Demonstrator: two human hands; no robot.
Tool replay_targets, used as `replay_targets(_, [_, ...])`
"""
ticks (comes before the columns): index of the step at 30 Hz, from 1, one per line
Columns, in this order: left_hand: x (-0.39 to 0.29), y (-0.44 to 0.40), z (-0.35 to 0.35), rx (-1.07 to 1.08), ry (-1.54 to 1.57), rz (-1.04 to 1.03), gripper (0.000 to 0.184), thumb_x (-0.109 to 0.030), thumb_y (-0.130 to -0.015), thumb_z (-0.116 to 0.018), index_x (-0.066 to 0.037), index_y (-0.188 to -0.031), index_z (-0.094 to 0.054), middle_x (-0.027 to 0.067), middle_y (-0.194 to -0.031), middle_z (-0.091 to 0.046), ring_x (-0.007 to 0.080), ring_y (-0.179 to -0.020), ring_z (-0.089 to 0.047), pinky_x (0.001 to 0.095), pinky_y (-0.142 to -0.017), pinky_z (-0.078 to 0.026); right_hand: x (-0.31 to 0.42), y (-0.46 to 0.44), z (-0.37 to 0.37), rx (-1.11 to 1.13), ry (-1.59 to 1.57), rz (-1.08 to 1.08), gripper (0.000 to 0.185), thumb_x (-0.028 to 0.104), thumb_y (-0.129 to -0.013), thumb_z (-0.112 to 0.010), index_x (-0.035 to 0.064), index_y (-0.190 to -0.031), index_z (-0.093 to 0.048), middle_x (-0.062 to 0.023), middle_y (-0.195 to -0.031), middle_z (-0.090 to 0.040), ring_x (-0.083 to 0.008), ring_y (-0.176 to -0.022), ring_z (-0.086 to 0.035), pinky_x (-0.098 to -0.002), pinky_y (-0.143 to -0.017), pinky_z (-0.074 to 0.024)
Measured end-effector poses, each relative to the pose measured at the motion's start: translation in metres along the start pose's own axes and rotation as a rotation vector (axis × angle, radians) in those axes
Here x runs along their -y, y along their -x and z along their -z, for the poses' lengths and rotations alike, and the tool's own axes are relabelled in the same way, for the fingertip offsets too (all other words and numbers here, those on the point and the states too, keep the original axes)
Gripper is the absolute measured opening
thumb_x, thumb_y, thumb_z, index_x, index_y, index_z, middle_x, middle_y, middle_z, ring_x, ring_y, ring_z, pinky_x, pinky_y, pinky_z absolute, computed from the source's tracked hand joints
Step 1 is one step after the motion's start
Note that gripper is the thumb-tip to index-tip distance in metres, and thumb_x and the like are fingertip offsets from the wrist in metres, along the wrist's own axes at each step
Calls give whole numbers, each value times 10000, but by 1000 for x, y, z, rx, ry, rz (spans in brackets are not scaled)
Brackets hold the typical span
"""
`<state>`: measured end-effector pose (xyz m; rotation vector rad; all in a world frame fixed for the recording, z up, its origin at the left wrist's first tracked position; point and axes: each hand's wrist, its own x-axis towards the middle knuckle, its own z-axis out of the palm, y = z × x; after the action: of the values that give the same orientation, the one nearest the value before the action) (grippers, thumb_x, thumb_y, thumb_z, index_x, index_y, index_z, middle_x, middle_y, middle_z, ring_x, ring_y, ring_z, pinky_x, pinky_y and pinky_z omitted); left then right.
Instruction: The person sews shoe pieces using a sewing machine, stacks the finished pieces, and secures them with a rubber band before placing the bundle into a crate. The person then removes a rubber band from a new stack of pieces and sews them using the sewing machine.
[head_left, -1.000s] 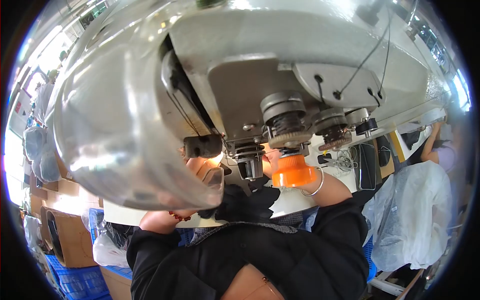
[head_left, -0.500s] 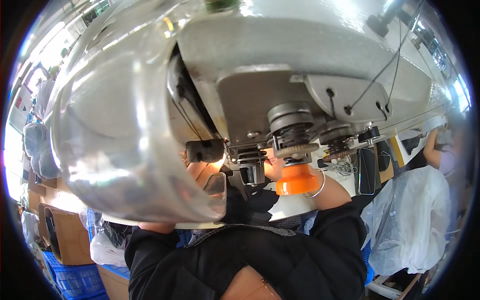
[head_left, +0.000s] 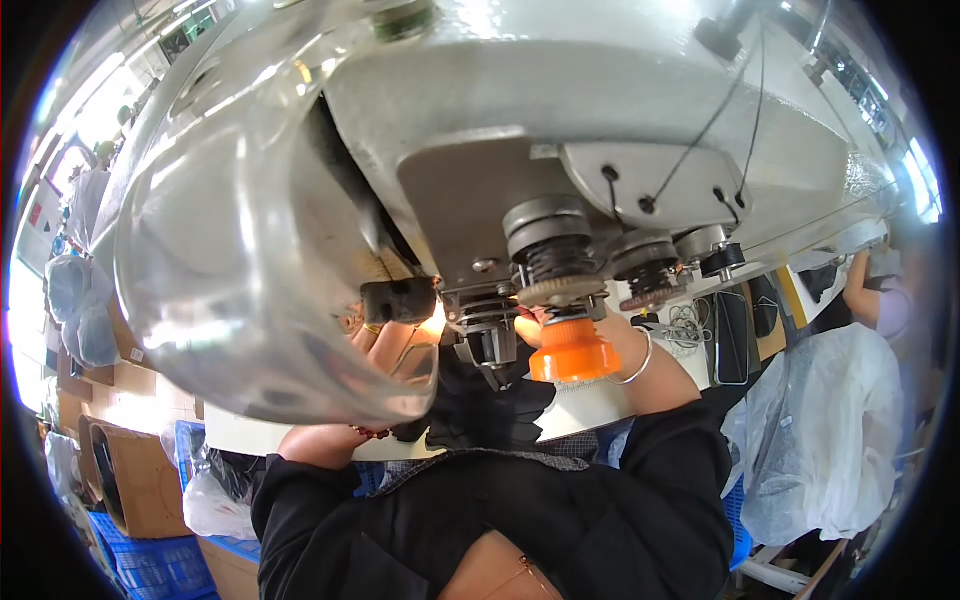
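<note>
A sewing machine head [head_left: 460, 90] fills the upper view, with an orange knob [head_left: 575, 352] below its tension discs. Under it, black fabric [head_left: 490, 405] lies at the needle area. My left hand [head_left: 392, 347] is partly behind the shiny rounded cover [head_left: 240, 270]; the fingers that show are stretched out beside the needle area, at the fabric's left side. A red bead bracelet [head_left: 372, 433] is on that wrist. My right hand [head_left: 622, 340], below a silver bangle [head_left: 642, 360], reaches behind the orange knob. Its fingers are mostly hidden, so its grip cannot be made out.
A white tabletop [head_left: 590, 405] lies under the machine. A dark phone-like slab [head_left: 731, 335] and tangled cord [head_left: 688, 326] are at right. Clear plastic wrapping [head_left: 825, 430] hangs beyond. A cardboard box [head_left: 140, 480] and blue crate [head_left: 155, 555] stand left. Another person's arm [head_left: 858, 285] shows far right.
The machine has shifted slightly left in view as the camera moved. My left forearm and its bracelet show more now. The black fabric remains under the needle area.
</note>
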<state>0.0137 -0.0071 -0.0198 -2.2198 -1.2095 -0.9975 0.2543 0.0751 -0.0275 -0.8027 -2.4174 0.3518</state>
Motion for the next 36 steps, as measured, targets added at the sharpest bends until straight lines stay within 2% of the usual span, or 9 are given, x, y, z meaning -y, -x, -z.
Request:
replay_targets(2, [-2,3,1,-9,-103,-33,180,-125,-743,-724,-91,-917,-701,29,-862,-699,242,-798,-671,402,-751,-510,1,1,-3,-43,-222,-40,173,176,-755,-652,39,-660,-607,-117,-622,-585,-331,-566,-607,-426,-500,-465])
replay_targets(5, [-7,-1,6,33,-17,89,177,-166,-746,-747,-89,-898,-699,24,-852,-693,266,-774,-661,434,-799,-508,6,-3,6,55,1,-26,169,175,-777,-644,46,-674,-611,-122,-632,-585,-340,-586,-613,-433,-521,-480])
replay_targets(9, [-12,-11,11,75,38,20,190,-212,-748,-760,-82,-869,-690,46,-874,-685,317,-754,-645,454,-798,-511,22,-4,25,-91,-141,-13,169,194,-816,-637,54,-723,-623,-131,-650,-603,-351,-611,-620,-447,-547,-485])
replay_targets(11, [-15,-18,12,104,49,11,199,-224,-743,-764,-82,-858,-687,51,-885,-681,328,-742,-639,454,-790,-511,9,-3,15,102,-140,-141,190,233,-867,-620,58,-794,-629,-151,-654,-612,-367,-622,-620,-460,-564,-482])
replay_targets(13, [-15,-22,12,9,20,-127,177,-38,-654,-745,-76,-779,-626,64,-823,-571,227,-720,-580,339,-570,-448,11,-4,20,174,-130,-190,195,242,-886,-606,60,-822,-631,-157,-653,-614,-374,-624,-619,-461,-571,-483])
replay_targets(18, [-5,-4,-8,-93,72,-77,227,-52,-609,-752,-58,-803,-636,73,-813,-592,234,-626,-564,322,-520,-435,12,-5,23,215,-198,-233,222,268,-920,-573,60,-869,-632,-171,-640,-605,-392,-614,-610,-461,-583,-486])
replay_targets(25, [-6,-16,5,-7,141,-34,348,-58,-713,-765,-17,-1035,-640,145,-943,-643,315,-850,-646,376,-739,-532,17,1,6,73,-6,-116,151,212,-828,-622,66,-789,-618,-130,-621,-590,-365,-565,-601,-465,-536,-483])
replay_targets(30, [-3,-13,6,49,139,11,345,-85,-657,-765,-36,-989,-681,119,-909,-657,277,-782,-644,377,-669,-519,30,-4,13,-155,120,176,197,149,-682,-692,53,-854,-682,-97,-777,-618,-302,-657,-602,-412,-524,-453])
replay_targets(36, [2,-1,10,127,145,70,350,-119,-588,-764,-60,-931,-733,86,-867,-674,229,-698,-642,378,-582,-502,43,3,2,-144,-51,101,261,238,-675,-748,102,-892,-699,-55,-764,-624,-294,-644,-604,-398,-513,-451])
